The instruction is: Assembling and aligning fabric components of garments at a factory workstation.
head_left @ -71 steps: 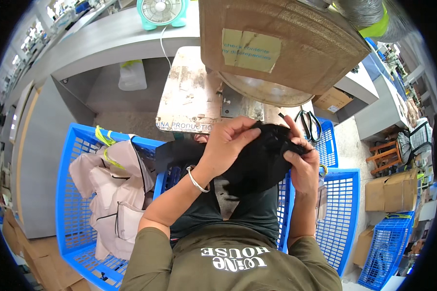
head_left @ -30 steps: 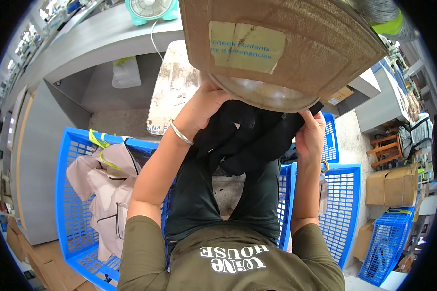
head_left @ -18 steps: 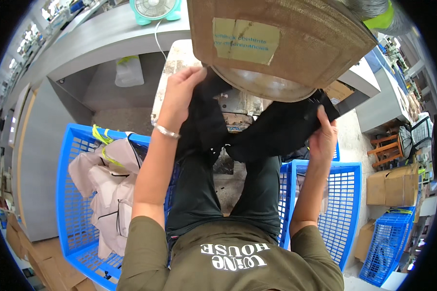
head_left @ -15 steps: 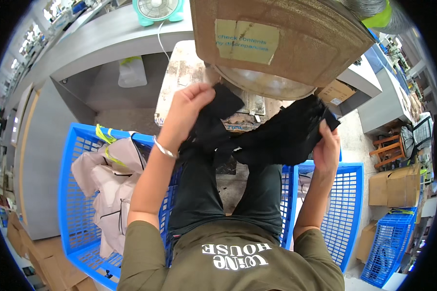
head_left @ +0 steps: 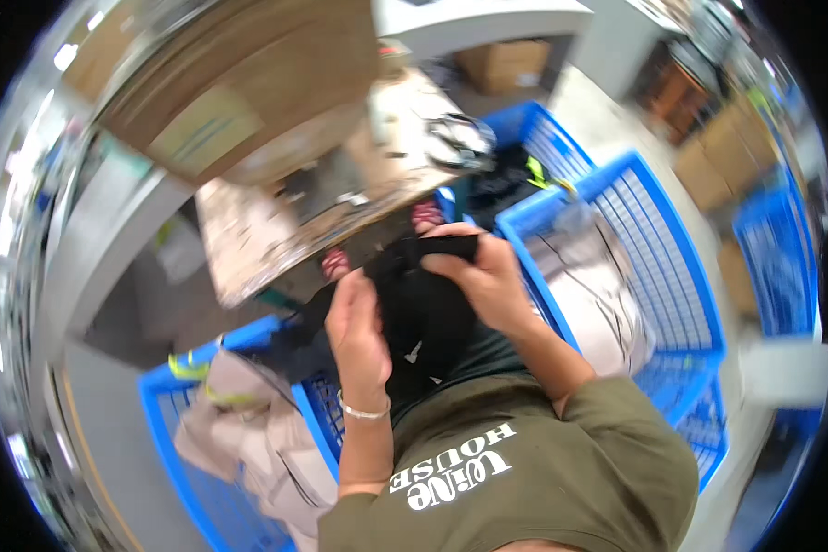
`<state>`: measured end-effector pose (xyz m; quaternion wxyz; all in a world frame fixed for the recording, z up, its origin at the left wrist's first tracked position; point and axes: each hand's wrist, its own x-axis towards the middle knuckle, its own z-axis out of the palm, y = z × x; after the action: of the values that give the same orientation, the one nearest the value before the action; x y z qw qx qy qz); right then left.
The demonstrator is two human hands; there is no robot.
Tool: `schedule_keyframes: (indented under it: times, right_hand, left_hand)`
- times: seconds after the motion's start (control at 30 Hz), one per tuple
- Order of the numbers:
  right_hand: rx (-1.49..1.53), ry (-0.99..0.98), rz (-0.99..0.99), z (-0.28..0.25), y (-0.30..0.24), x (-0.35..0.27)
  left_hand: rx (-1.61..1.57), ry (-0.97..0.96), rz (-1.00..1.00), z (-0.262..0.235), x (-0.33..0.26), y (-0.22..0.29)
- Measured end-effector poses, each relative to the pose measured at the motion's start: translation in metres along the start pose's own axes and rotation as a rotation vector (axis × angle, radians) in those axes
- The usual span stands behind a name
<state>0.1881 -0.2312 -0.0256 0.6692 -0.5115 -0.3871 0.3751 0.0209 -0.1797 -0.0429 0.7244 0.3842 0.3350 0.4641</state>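
Black cloth pieces (head_left: 428, 317) hang over my lap, bunched and layered, with a few small white marks near their lower part. My left hand (head_left: 359, 327), a silvery bangle at its wrist, is closed on the left edge of the cloth; its fingertips are blurred. On the other side, my right hand (head_left: 488, 276) pinches the upper right edge between thumb and fingers. The two hands are a short way apart with the cloth between them.
Blue plastic baskets (head_left: 713, 313) flank me, holding pale pink fabric pieces (head_left: 248, 428) with black cords. Beyond my knees stands a worn work table (head_left: 248, 248) under a large brown machine housing (head_left: 267, 83). Another blue basket (head_left: 538, 115) with black cloth and cardboard boxes (head_left: 722, 152) lie right.
My view has swung to the right. Both hands have come closer together and lower over my lap, and the cloth, spread wide before, is now gathered between them.
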Motion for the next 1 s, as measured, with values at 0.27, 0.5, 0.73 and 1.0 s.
schedule_keyframes:
  times: [0.27, 0.5, 0.73, 1.0]
  right_hand:
    - [-0.147, 0.127, -0.132, -0.004, 0.018, -0.035]
    - [0.066, -0.219, 0.037, -0.04, 0.021, -0.036]
    - [-0.009, -0.091, -0.214, -0.05, 0.037, -0.04]
    - [-0.012, -0.175, -0.17, -0.054, 0.017, -0.048]
  left_hand:
    - [0.363, -0.064, 0.255, 0.032, -0.036, -0.04]
    - [0.285, -0.152, 0.197, 0.032, -0.042, -0.034]
    - [0.477, -0.207, 0.222, 0.034, -0.045, -0.031]
    - [0.607, -0.182, 0.268, 0.026, -0.052, -0.029]
